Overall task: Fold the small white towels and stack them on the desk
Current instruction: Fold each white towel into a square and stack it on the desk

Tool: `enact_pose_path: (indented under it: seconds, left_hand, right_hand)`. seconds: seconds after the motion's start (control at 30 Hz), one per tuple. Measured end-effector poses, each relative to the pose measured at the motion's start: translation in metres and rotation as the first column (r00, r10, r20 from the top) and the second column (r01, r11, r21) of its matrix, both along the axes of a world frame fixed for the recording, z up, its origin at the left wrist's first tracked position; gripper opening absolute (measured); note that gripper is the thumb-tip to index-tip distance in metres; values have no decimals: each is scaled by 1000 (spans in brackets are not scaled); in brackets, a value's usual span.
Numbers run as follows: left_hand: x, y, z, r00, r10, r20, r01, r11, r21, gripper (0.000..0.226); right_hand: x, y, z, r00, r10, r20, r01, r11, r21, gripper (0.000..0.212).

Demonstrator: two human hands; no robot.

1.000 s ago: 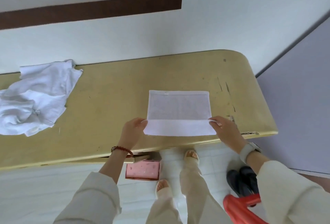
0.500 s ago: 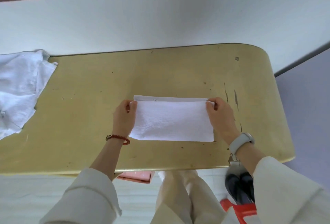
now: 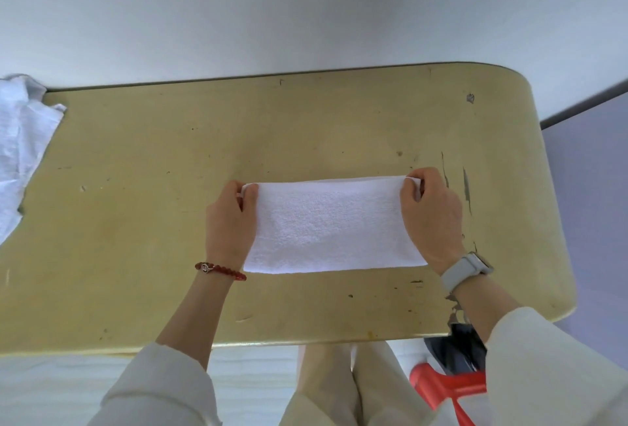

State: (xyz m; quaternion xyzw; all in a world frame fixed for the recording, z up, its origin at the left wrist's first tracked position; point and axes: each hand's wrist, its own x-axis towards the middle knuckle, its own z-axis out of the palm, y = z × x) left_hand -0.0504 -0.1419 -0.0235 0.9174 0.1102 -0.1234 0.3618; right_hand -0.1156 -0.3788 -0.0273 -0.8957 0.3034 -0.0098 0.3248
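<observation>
My left hand [image 3: 231, 221] and right hand [image 3: 430, 218] pinch the far corners of the towel [image 3: 331, 226], fingers [image 3: 250, 191] curled round them to keep the fold's edges matched on the tabletop [image 3: 306, 126].

A plain indoor room, of a home or simple lodging kind, though which exactly cannot be told; a worn yellow desk [image 3: 306, 126] with rounded corners, scratched and chipped, stands against a bare white wall [image 3: 306, 7]; a heap of white towels [image 3: 20, 153] lies at its left end; pale tiled floor [image 3: 255, 378] shows below, with dark shoes [image 3: 455, 351] and a red plastic item [image 3: 445, 388] beside the desk.
</observation>
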Motion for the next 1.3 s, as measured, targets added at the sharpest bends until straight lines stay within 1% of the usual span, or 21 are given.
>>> enact_pose_path:
  seconds: [0.13,0.23,0.3,0.43,0.5,0.53,0.57,0.6,0.67,0.7,0.77,0.83,0.9,1.07,1.17,1.3]
  left_hand:
    - [1,1,-3,1000,8,0,-8,999,40,23]
    - [2,1,-4,1000,25,-12,-24,998,56,22]
    - [2,1,-3,1000,24,-14,-22,996,90,21]
    - [1,2,0,1000,28,-1,-27,978,205,22]
    - [1,3,2,998,56,19,-59,976,208,18]
    - [1,3,2,997,60,53,-69,975,209,18]
    - [0,5,2,994,38,107,-61,973,222,20]
    - [0,5,1,984,-20,175,-24,970,244,23]
    - [0,3,-2,932,-215,290,130,949,288,23]
    - [0,-1,-4,895,-311,321,213,928,304,24]
    - [1,-12,-9,822,-455,344,352,879,321,31]
    - [3,-23,-13,772,-530,352,429,842,328,32]
    - [4,-29,-19,747,-555,365,446,826,344,29]
    - [8,-32,-25,736,-549,398,433,832,346,22]
    - [9,-33,-23,744,-531,406,422,844,330,21]
    - [10,-36,-20,763,-520,384,416,849,325,23]
  right_hand:
    - [6,2,-2,1000,0,-23,-1,999,-33,14]
    - [8,2,-2,999,6,-37,-8,999,-50,14]
    - [8,2,-2,999,-5,-36,3,999,-39,14]
    - [8,2,1,999,-19,-26,19,1000,5,15]
    - [8,0,2,999,-34,-18,34,999,12,18]
    - [7,0,2,999,-40,-1,40,999,5,21]
    - [7,0,2,998,-31,47,32,999,-29,24]
    - [7,1,1,994,20,110,-8,994,-110,25]
    - [7,7,-2,960,207,190,-137,936,-325,21]
    - [9,12,-5,934,303,191,-206,891,-404,21]
    - [14,25,-10,880,454,142,-350,820,-453,23]
    - [18,37,-14,852,512,107,-423,795,-434,23]
    - [22,43,-19,856,508,98,-424,797,-430,21]
    - [28,46,-20,858,502,108,-425,812,-399,20]
    - [31,45,-18,848,518,108,-448,812,-374,18]
    - [36,43,-18,844,530,88,-462,799,-386,19]
